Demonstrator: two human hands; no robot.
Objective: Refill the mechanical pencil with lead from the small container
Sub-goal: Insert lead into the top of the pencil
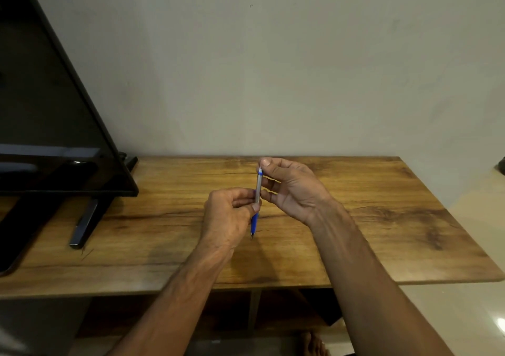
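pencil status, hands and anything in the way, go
Left hand pinching mechanical pencil mid-barrel, upright, tip down. Right hand fingertips on its top cap. No lead container seen; table bare beneath.

Mech. pencil (257,191) upright above table (382,219) centre, tip down; left hand (229,219) at mid-barrel, right hand (289,189) at top. TV (54,109) stands far left on table.

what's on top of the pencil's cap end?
The right hand pinches the top of the grey-and-blue mechanical pencil, fingertips covering the cap. Whether it is on or off cannot be seen. The left hand holds the barrel upright.
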